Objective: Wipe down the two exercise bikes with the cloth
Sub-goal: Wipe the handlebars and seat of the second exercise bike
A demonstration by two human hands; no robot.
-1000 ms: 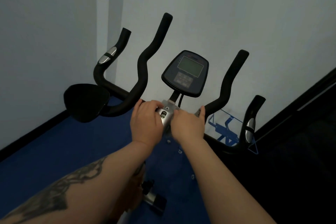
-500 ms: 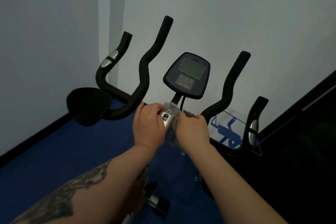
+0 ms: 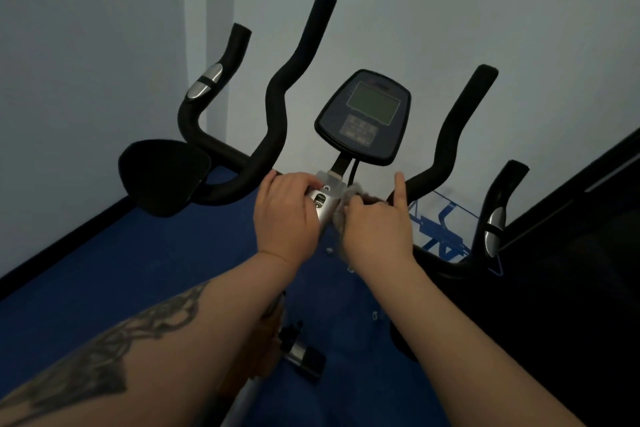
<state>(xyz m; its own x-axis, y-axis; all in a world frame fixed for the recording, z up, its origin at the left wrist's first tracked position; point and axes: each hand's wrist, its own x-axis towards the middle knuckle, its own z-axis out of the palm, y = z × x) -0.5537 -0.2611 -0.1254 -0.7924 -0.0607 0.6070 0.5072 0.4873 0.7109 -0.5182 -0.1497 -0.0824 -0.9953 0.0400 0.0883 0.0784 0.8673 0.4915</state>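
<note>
Now my right hand has bunched the crumpled grey cloth, index finger lifted; left hand grips the silver handlebar clamp. Rub firmly around it.

Two pale grey-blue walls meet in a corner at the upper left, where a lighter vertical strip runs down the joint. A dark skirting board edges the foot of the left wall. The floor is deep blue, with a lighter blue printed marking near the far wall. On the right, a large black mass with a slanted edge fills the lower corner, too dark to make out. The light is dim and even.
</note>
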